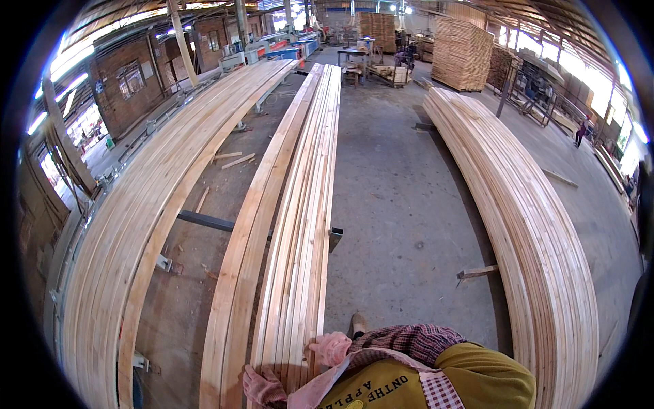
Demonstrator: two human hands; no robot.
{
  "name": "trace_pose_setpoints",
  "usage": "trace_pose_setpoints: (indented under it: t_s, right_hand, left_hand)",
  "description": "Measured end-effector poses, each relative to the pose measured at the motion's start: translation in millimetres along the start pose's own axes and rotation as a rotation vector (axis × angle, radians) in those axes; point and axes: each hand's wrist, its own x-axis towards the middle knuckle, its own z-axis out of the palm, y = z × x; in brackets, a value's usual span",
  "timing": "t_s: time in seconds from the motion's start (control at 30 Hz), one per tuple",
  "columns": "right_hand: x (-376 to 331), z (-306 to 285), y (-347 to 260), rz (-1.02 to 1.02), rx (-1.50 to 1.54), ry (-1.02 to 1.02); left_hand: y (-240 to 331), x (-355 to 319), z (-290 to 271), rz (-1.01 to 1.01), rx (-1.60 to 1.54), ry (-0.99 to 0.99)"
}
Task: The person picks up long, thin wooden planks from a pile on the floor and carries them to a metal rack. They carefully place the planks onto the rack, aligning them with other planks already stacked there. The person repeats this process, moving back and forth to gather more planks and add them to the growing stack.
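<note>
**Timber Count on the Shop Floor**

Four long runs of pale sawn wooden boards lie lengthwise: a wide layer on the left rack (136,204), a flat row of planks (255,204) beside it, a bundle of thin boards set on edge (306,204), and a low stack on the right floor (518,225). The boards in each are too many to count. Two gloved hands show, the left hand (262,387) and the right hand (332,347). Two tall stacked piles of light lumber (462,54) stand far off. One distant person (581,129) is visible.
</note>
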Motion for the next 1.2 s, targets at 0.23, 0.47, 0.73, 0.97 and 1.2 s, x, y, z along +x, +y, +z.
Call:
trace_pose_setpoints:
  t_s: [0.23, 0.47, 0.73, 0.97, 1.2]
  right_hand:
    - [18, 14, 2, 0.095, 0.057, -0.054]
    - [33, 28, 7, 0.206, 0.203, -0.021]
    - [31, 23, 7, 0.199, 0.256, -0.076]
    - [5, 0, -7, 0.101, 0.094, -0.073]
    - [7, 7, 4, 0.064, 0.065, -0.054]
  left_hand:
    - [7, 1, -9, -0.04, 0.011, -0.06]
    - [5, 2, -1, 0.0, 0.004, 0.029]
    - [4, 3, 5, -0.019, -0.001, 0.042]
    - [-14, 4, 24, -0.035, 0.01, 0.094]
    - [2, -2, 13, 0.046, -0.021, 0.196]
